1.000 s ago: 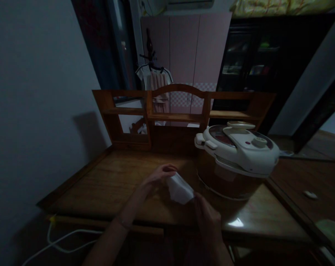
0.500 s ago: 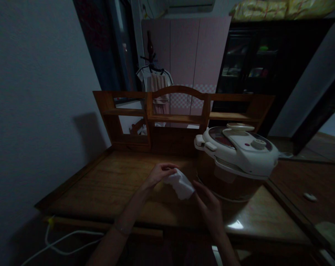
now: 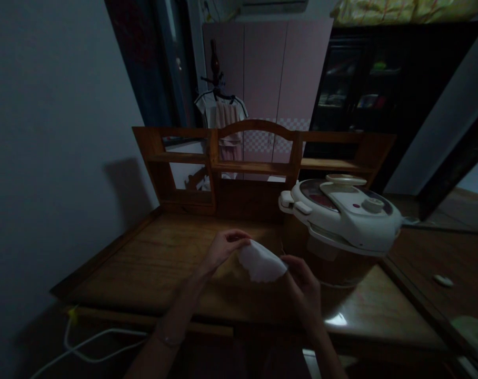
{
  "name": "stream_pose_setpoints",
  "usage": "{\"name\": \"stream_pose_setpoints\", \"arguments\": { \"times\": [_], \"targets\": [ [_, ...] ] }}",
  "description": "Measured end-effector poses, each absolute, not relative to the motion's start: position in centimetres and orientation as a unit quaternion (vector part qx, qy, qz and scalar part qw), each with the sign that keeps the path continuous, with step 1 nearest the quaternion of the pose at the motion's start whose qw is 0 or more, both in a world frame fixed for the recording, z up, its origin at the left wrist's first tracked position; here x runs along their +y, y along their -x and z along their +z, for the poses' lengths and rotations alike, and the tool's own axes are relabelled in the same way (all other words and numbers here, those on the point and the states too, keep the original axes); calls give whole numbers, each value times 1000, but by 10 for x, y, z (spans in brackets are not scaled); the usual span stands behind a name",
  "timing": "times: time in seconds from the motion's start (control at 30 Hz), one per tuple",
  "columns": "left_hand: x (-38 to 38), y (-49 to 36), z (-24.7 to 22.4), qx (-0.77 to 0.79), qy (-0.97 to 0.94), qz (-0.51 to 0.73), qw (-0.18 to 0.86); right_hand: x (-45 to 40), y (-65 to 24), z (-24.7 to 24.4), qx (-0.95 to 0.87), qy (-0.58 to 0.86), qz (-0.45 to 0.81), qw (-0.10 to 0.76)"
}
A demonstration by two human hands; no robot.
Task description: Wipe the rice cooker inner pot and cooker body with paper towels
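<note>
A thin white cloth or tissue (image 3: 261,262) hangs between my two hands, above the wooden desk (image 3: 176,252). My left hand (image 3: 225,250) pinches its upper left corner between thumb and fingers. At the other end, my right hand (image 3: 304,284) grips the right corner. The top edge slopes down to the right, and the lower edge looks wavy. Just beyond my right hand stands a large cooker (image 3: 349,216) with a white lid and a dark lower body.
A wooden shelf unit (image 3: 255,168) runs along the desk's back. The wall (image 3: 65,131) borders the left side. A white cable (image 3: 100,331) loops at the lower left. On the brown surface at right lies a small white object (image 3: 443,280).
My right hand has moved slightly right and up. The white cloth, crumpled before, is now stretched flatter between both hands.
</note>
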State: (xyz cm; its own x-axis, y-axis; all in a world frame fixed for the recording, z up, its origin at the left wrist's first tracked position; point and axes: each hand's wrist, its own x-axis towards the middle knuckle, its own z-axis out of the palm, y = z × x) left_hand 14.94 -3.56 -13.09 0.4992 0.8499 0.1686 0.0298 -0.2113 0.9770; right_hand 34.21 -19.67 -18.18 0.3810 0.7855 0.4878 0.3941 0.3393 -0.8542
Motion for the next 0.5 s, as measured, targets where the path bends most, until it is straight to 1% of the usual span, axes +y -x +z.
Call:
{"name": "stream_pose_setpoints", "arguments": {
  "times": [0.1, 0.27, 0.5],
  "targets": [
    [-45, -149, -126, 320, -681, 391, 530, -194, -343, -185, -598, 535, 96, 589],
    [-55, -144, -120, 289, -682, 342, 578, -193, -343, -183, -631, 551, 13, 546],
    [-53, -143, -126, 306, -670, 358, 573, -195, -341, -177, -592, 570, -10, 570]
  ]
}}
